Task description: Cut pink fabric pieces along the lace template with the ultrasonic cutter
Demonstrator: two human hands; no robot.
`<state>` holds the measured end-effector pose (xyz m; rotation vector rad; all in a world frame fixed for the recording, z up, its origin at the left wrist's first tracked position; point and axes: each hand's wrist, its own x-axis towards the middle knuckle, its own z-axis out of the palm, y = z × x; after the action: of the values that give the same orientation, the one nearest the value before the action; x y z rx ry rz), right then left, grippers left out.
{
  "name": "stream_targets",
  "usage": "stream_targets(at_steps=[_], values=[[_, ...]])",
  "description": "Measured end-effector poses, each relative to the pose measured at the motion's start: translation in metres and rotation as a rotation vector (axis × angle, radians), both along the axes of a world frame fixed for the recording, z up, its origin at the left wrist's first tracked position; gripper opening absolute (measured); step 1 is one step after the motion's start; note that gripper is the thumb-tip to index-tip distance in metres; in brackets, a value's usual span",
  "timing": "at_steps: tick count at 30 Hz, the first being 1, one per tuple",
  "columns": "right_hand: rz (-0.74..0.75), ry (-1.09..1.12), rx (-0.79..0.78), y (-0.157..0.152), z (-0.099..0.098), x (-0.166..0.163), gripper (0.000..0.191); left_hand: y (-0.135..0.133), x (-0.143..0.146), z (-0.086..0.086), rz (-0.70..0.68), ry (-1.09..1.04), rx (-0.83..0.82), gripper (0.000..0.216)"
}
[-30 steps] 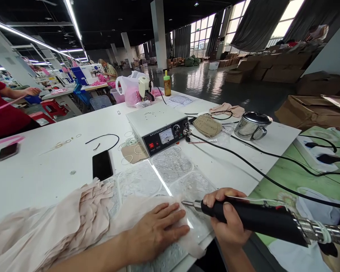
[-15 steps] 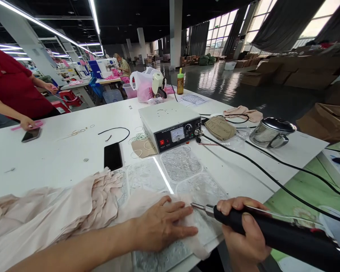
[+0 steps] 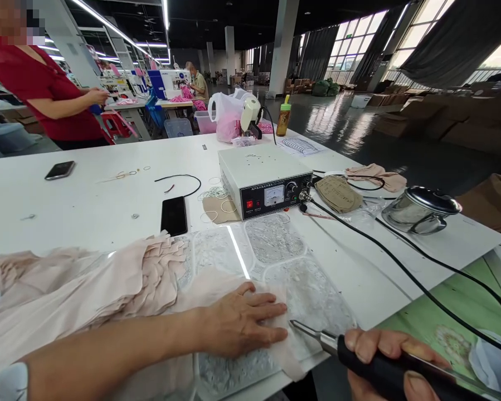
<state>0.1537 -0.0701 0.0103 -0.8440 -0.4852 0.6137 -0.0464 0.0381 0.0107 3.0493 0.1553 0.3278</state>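
My left hand (image 3: 241, 322) lies flat, fingers spread, on a pale pink fabric piece (image 3: 200, 295) over a lace-patterned clear plate (image 3: 275, 262) at the table's front edge. My right hand (image 3: 394, 362) is wrapped round the black handle of a handheld welding tool (image 3: 359, 356). Its metal tip (image 3: 298, 326) points left, just right of my left fingertips and close above the fabric. A black cable (image 3: 384, 256) runs from the tool to the white control box (image 3: 263, 179) behind. A stack of pink fabric pieces (image 3: 87, 284) lies to the left.
On the white table (image 3: 87, 206): a black phone (image 3: 174, 215), another phone (image 3: 59, 170), loose elastic rings, tan cups (image 3: 337, 193), a steel pot (image 3: 419, 209), a bottle (image 3: 282, 119). A person in red (image 3: 45, 83) stands at far left. Sewing stations and cardboard boxes fill the background.
The view has swung to the right and down, so things sit further left in frame. My right hand and the tool sit lower right, the tip slightly back from my left fingers. My left hand stays flat.
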Motion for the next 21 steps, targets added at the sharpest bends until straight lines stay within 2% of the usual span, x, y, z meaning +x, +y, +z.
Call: stream_targets(at_steps=[5, 15, 21], values=[[0.039, -0.057, -0.065, -0.0013, 0.0081, -0.0026, 0.027, 0.0004, -0.0001, 0.0001, 0.012, 0.014, -0.033, 0.022], [0.045, -0.115, -0.052, -0.0027, 0.0027, -0.0068, 0.02, 0.003, -0.0003, 0.0008, 0.005, 0.026, -0.047, 0.024], [0.042, -0.143, -0.057, 0.0007, 0.0077, -0.0097, 0.024, 0.0023, -0.0005, 0.0006, 0.008, 0.026, -0.054, 0.024]])
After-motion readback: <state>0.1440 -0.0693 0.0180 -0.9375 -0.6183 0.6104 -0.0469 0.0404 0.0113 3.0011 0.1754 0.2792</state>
